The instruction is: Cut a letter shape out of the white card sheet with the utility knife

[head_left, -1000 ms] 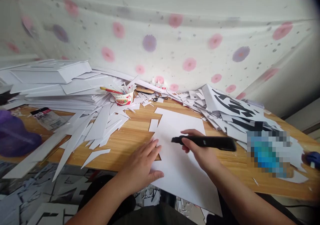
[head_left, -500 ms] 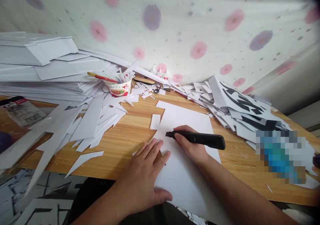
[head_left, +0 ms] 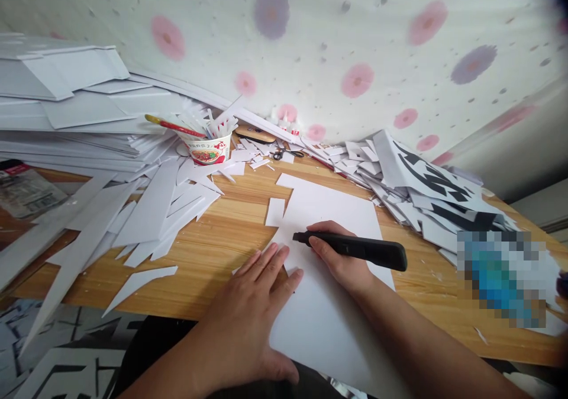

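My right hand (head_left: 339, 258) is closed around a thick black utility knife (head_left: 361, 248), its narrow end pointing left, low over a white foam board (head_left: 332, 203). The blade itself is too small to make out. My left hand (head_left: 257, 298) lies flat with fingers spread, the fingertips at the board's left edge and the thumb near its lower edge. A stepped notch is cut into the board's upper left, where a small white rectangle (head_left: 276, 212) lies beside it. The board's lower part reaches past the table edge toward me.
White board sheets (head_left: 84, 112) are stacked at the left, with long offcuts (head_left: 148, 206) in front. Behind stand a paper cup (head_left: 209, 150) of strips and black scissors (head_left: 288, 154). Scraps and a black-printed sheet (head_left: 426, 171) cover the right of the wooden table (head_left: 235, 209).
The view has shifted slightly, so the things at the left sit further left. The knife and both hands keep nearly the same place on the board.
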A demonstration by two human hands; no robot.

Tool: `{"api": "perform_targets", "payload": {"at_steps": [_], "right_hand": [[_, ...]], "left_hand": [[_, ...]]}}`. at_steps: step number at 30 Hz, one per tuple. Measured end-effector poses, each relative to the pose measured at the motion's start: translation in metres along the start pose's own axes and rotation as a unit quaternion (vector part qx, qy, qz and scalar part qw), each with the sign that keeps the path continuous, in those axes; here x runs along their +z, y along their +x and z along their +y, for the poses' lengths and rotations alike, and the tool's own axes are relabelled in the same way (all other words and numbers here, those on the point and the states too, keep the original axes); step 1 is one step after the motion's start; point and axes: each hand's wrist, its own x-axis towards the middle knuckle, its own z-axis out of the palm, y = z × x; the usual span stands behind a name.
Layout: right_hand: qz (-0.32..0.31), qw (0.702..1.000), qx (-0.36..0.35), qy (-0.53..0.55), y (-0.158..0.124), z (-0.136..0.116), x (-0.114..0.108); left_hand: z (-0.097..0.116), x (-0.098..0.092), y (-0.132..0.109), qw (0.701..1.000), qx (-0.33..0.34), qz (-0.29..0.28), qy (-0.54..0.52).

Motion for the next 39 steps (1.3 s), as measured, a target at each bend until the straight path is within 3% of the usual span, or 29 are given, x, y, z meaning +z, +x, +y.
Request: {"api": "perform_targets", "payload": {"at_steps": [8, 39], "right_hand": [[0.007, 1.0, -0.004, -0.02, 0.0, -0.001, 0.001], [-0.023, 0.976, -0.144, -0.163, -0.011, -0.01, -0.001]], "left_hand": [[-0.001, 0.002, -0.001, 1.0, -0.002, 0.004, 0.009], [0.006, -0.004, 0.002, 0.999, -0.016, 0.016, 0.033]]}}
